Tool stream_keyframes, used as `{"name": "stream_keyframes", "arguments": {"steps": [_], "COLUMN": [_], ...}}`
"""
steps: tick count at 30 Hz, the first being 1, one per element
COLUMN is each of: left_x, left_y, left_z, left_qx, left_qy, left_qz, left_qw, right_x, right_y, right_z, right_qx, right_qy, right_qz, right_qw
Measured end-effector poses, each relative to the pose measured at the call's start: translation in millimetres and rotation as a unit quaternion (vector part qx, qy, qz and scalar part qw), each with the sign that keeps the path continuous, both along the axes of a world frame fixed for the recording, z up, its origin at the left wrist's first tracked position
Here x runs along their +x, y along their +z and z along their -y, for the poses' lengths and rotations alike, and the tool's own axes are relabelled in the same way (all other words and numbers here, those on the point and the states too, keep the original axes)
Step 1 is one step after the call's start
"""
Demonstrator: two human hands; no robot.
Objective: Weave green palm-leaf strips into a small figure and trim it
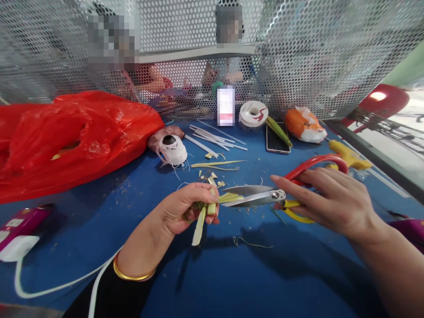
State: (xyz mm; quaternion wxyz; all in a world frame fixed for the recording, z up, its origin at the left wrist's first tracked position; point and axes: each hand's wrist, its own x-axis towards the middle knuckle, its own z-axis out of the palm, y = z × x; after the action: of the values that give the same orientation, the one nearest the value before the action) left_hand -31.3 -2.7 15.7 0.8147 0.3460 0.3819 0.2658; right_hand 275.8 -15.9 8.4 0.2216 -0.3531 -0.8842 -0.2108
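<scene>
My left hand [195, 205] pinches a small bundle of pale yellow-green leaf strips [199, 225], one hanging down and one pointing right. Scissors [256, 195] with one red and one yellow handle are gripped in my right hand [334, 201], its index finger stretched along them. The parted blades lie around the strip that points right. What the left palm covers is partly hidden. Cut scraps [213, 179] and a few thin yellowish strips [215, 164] lie on the blue table [212, 274] just beyond the hands.
A red plastic bag [82, 145] spreads over the left. White thread [172, 150], white sticks [212, 138], a ribbon spool [253, 114], a dark phone [277, 139], a tissue pack [304, 125] and a yellow glue gun [349, 155] line the back. Behind perforated mesh [185, 26] sit other people.
</scene>
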Motion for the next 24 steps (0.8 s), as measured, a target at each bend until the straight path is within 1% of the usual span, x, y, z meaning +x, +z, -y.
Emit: {"name": "stream_keyframes", "arguments": {"steps": [5, 11, 17, 21, 24], "left_x": [0.4, 0.9, 0.4, -0.7, -1.5], "left_y": [-0.4, 1.1, 1.5, -0.4, -1.6], "left_z": [-0.3, -0.3, -1.6, -2.9, -3.5], "left_qx": [0.001, 0.005, 0.003, 0.0, -0.001], "left_qy": [0.003, 0.004, -0.001, -0.007, -0.009], "left_qz": [0.008, 0.004, 0.012, 0.021, 0.024], "left_qw": [1.0, 1.0, 1.0, 1.0, 1.0], "right_x": [-2.1, -4.6, -6.0, -5.0, -3.0], "right_y": [1.3, 3.1, 4.0, 3.0, 1.1], "right_z": [2.4, 9.1, 11.1, 11.2, 9.5], "right_qx": [0.027, -0.018, -0.022, -0.013, -0.001], "right_qy": [0.004, -0.061, -0.068, -0.048, -0.027], "right_qz": [0.002, 0.043, 0.052, 0.045, 0.022], "right_qw": [1.0, 0.997, 0.996, 0.998, 0.999]}}
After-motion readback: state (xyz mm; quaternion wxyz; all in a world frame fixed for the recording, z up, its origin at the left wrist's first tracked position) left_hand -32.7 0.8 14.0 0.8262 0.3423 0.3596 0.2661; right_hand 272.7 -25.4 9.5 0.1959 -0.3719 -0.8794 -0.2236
